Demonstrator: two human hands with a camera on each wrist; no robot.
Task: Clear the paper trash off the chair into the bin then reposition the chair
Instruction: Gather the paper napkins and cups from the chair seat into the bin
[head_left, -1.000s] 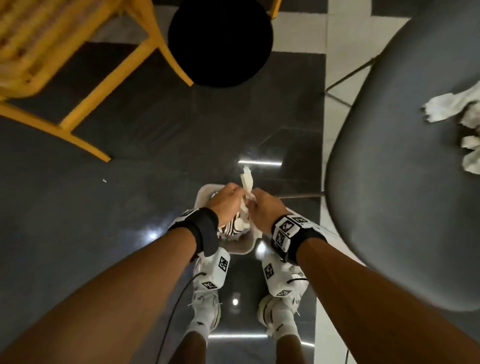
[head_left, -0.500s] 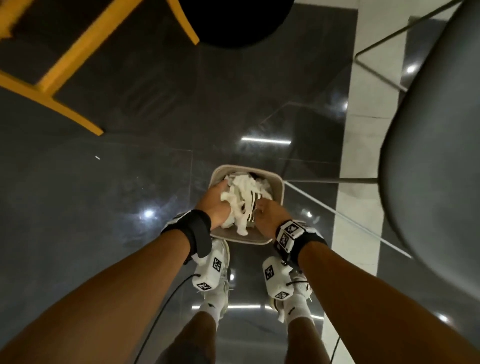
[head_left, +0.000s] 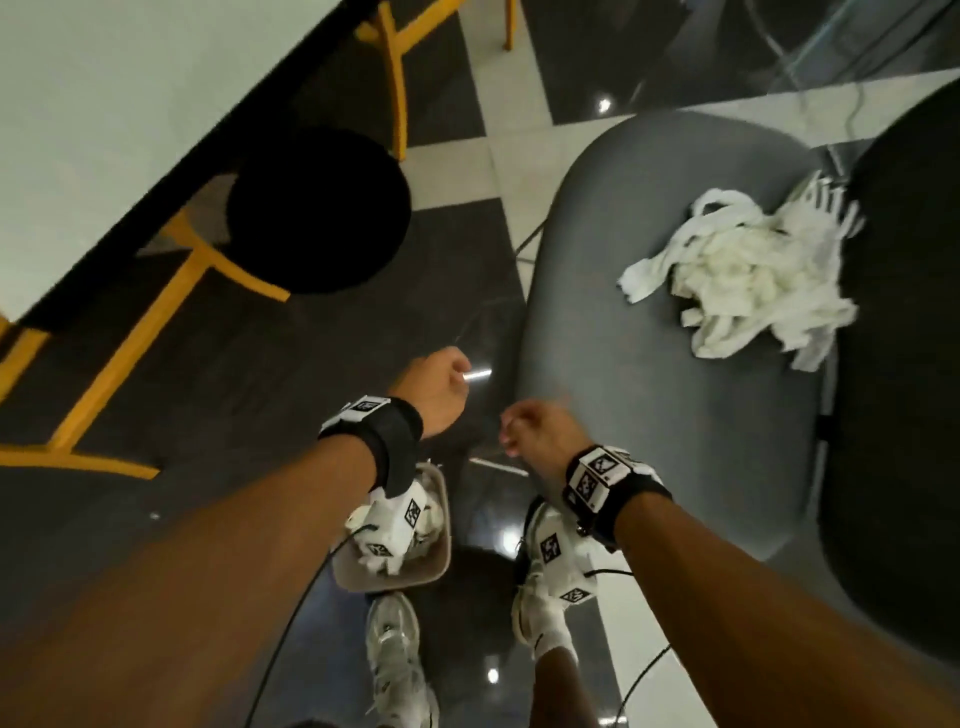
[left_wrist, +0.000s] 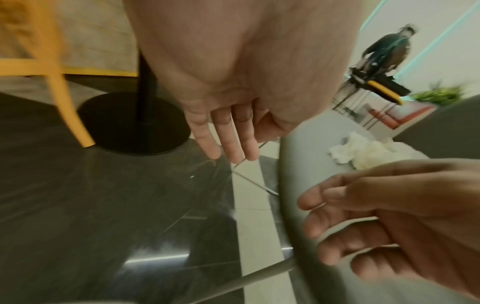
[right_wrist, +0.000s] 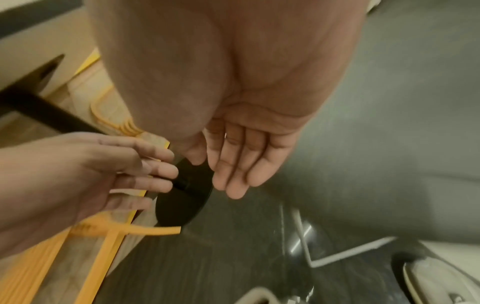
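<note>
Left hand (head_left: 434, 387) and right hand (head_left: 540, 436): fingers (left_wrist: 223, 135) apart, holding nothing. Chair (head_left: 649, 374) edge just beyond right fingertips; paper trash (head_left: 743, 275) farther in. Bin (head_left: 436, 566) behind wrists.

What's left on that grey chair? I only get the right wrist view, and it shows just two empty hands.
Observer: A heap of white paper trash lies on the grey chair, toward the backrest.
Operator: Where is the bin?
Observer: The bin stands on the floor by the person's feet, partly under the left forearm, with white paper in it.
Operator: Are the hands near the heap?
Observer: No. The left hand and right hand hang open by the seat's front edge, apart from the paper.
</note>
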